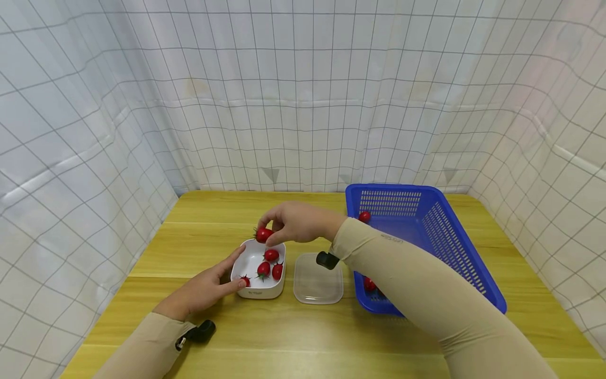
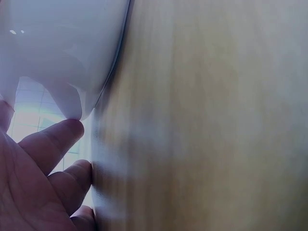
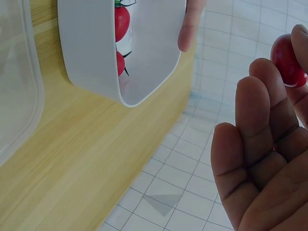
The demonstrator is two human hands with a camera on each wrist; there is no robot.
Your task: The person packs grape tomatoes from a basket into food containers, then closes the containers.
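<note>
My right hand pinches a red cherry tomato by its fingertips, just above the back rim of a square white container. In the right wrist view the held tomato shows between thumb and fingers. Several cherry tomatoes with green stems lie inside the container. My left hand holds the container at its left side, thumb over the front-left rim and index finger along the back-left edge. In the left wrist view, a fingertip meets the white outer wall near its base.
A clear square lid lies flat on the wooden table, right of the container. Farther right stands a blue plastic basket with a few tomatoes, partly covered by my right forearm. White grid-patterned curtains close off the back and sides.
</note>
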